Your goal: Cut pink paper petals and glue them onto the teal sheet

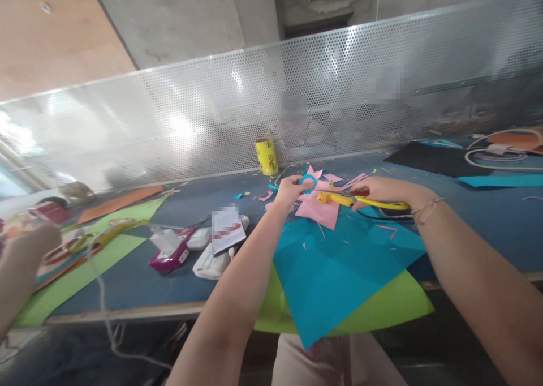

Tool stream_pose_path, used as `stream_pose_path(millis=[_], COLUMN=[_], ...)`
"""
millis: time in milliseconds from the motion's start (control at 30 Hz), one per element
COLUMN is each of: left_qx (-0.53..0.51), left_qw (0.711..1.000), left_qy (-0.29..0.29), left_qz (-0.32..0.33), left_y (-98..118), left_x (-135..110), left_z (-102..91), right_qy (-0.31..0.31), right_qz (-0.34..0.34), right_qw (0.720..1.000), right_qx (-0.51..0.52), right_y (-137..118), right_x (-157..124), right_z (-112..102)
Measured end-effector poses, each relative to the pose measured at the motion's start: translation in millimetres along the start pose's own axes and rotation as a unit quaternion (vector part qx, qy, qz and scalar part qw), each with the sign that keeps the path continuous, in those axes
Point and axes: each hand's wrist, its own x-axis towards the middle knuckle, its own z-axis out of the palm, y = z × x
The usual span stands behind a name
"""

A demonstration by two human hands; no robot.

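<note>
Blue paper cutout pinched in the left hand; right hand closed round yellow-handled scissors.

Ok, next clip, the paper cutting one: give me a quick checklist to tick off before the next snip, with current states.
1. Left hand grips the small blue paper cutout: ok.
2. Right hand holds the yellow scissors: ok.
3. Scissor blades aimed at the cutout, not at the left fingers: cannot tell, tips too small.
4. Pink paper underneath lies flat: ok.
5. Large blue sheet fully on the table: not ok, its corner overhangs the near edge.
6. Another person's hand at far left stays apart from the scissors: ok.
</note>
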Motion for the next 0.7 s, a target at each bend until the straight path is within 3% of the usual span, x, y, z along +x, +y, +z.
stream_pose_path(millis=[100, 367, 700], left_qx=[-0.01, -0.038, -0.03], left_qw=[1.0, 0.999, 0.999], left_qy=[-0.002, -0.014, -0.014], left_qz=[-0.004, -0.001, -0.031], left_y=[-0.4, 3.5, 8.4], left_x=[0.3, -2.4, -2.8], left_z=[0.1, 2.9, 1.4], right_qy=[-0.029, -0.039, -0.074], right_qz=[-0.005, -0.009, -0.01], right_qw=[1.0, 0.999, 0.995], right_qx=[-0.005, -0.001, 0.073], right_y=[1.4, -2.1, -3.7], right_x=[0.8, -1.3, -3.1], right_z=[-2.2, -3.9, -1.2])
